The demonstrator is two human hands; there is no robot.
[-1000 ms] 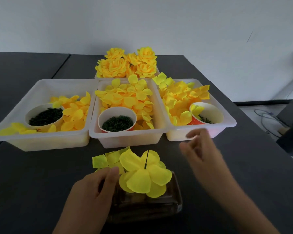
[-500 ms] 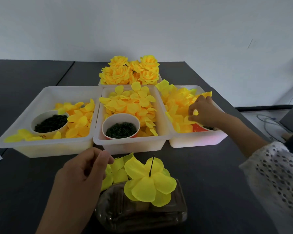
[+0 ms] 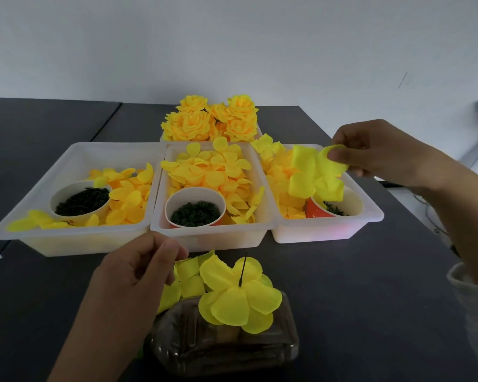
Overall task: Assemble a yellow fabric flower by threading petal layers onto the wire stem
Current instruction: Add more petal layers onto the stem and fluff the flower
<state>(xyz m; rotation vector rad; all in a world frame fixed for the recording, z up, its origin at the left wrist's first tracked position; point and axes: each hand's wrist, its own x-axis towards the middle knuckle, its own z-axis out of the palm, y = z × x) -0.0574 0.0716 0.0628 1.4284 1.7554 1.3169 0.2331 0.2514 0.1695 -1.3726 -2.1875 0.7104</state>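
Note:
A thin black wire stem (image 3: 243, 271) stands upright out of a clear plastic base (image 3: 226, 346) near the front edge. Yellow petal layers (image 3: 238, 296) sit threaded on it. My right hand (image 3: 381, 153) pinches a loose yellow petal layer (image 3: 315, 175) by one petal and holds it in the air above the right bin (image 3: 370, 216). My left hand (image 3: 138, 274) hovers left of the stem with fingers curled, thumb and forefinger close together; whether it touches the loose petals (image 3: 185, 279) beside it is unclear.
Three white bins stand in a row: left bin (image 3: 75, 238), middle bin (image 3: 213, 241) and the right one, each with yellow petals and a cup of dark green pieces (image 3: 195, 213). Finished yellow flowers (image 3: 210, 119) are heaped behind. A dark table (image 3: 356, 285) lies underneath.
My right hand reached into the right bin, took a petal layer and has lifted it out. My left hand rose slightly off the base beside the stem.

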